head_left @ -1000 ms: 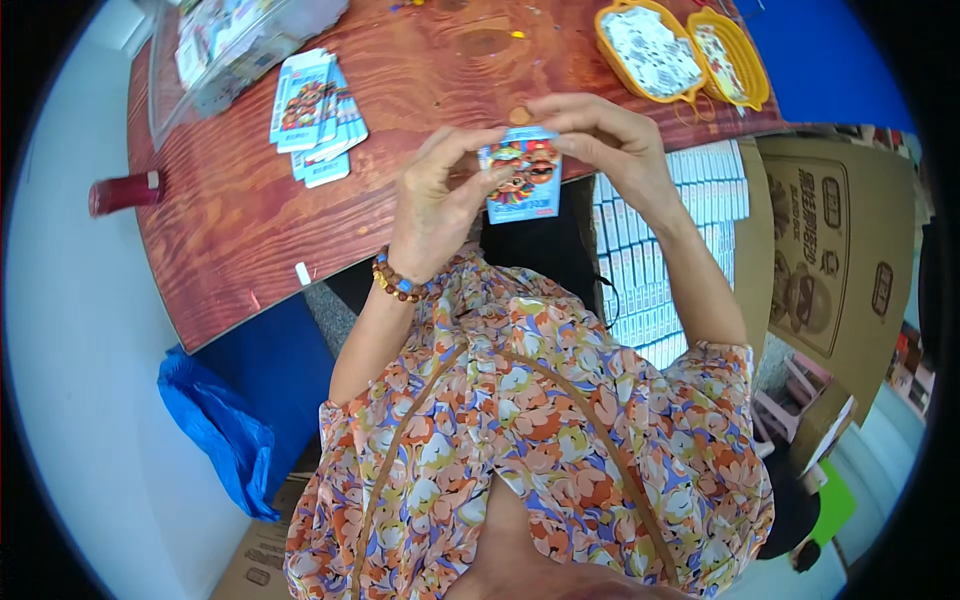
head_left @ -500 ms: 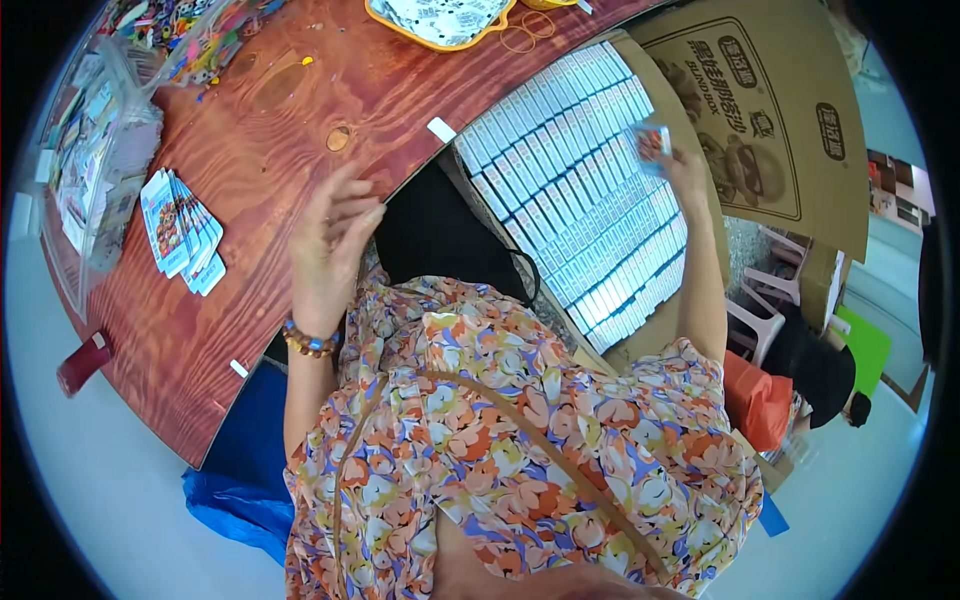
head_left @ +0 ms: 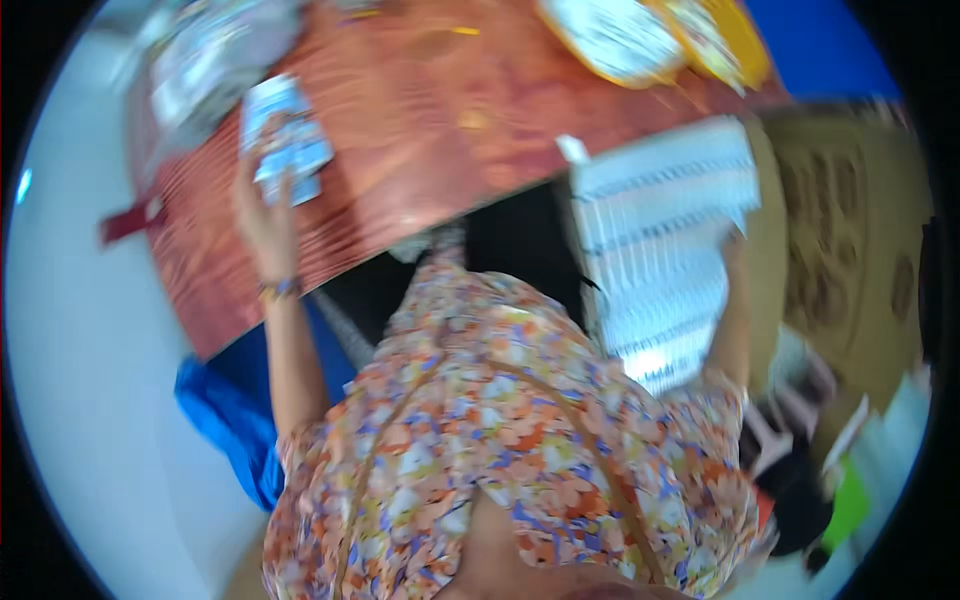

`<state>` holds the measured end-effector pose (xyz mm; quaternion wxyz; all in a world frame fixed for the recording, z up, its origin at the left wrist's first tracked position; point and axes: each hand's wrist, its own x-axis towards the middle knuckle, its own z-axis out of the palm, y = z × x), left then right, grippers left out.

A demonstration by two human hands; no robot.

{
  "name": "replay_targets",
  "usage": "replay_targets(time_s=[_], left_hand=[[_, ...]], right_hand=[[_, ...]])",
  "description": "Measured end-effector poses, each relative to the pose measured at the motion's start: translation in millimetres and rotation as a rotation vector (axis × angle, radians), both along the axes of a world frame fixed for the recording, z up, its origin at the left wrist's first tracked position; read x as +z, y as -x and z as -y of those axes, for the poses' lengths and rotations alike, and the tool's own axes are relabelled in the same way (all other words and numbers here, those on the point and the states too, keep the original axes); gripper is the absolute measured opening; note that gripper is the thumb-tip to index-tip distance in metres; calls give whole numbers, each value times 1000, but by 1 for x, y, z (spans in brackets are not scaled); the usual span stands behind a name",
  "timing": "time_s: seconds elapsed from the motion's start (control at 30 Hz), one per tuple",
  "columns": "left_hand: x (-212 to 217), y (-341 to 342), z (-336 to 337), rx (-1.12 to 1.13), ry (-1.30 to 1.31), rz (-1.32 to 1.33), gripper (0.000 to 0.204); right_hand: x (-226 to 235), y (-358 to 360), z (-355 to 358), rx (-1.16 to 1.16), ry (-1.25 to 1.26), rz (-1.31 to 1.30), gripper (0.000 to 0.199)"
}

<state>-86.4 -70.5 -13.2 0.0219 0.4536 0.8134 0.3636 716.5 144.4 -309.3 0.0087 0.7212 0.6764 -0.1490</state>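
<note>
The whole view is smeared by motion. On the reddish wooden table [head_left: 410,130], several small blue-and-white card packs [head_left: 312,150] lie in an overlapping fan. My left hand [head_left: 266,205], with a beaded bracelet at its wrist, reaches onto them; thumb and fingers look apart over the packs, though whether they grip one is unclear. My right hand [head_left: 736,262] is at the right side of a cardboard box filled with rows of white packs [head_left: 660,200]. A pale blue patch shows by its blurred fingertips, which I cannot tell from the packs below.
The box's brown flap [head_left: 850,230] spreads to the right. At the table's far side are yellow-rimmed trays [head_left: 615,45]. A clear bag of small items [head_left: 215,65] and a dark red object [head_left: 130,222] lie left. Blue plastic [head_left: 225,425] hangs below the table's left end.
The view has turned and blurred. My left hand has moved left from the table's near edge onto the fanned packs. My right hand, earlier holding a small pack, stays over the box.
</note>
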Motion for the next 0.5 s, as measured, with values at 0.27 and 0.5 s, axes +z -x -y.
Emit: replay_targets(time_s=[0.27,0.5], left_hand=[[-24,42,-28,441,329,-319,109],[-28,60,-31,328,233,-79,102]], right_hand=[[66,64,-6,-44,200,102,48],[134,57,-23,-139,-402,-213,44]])
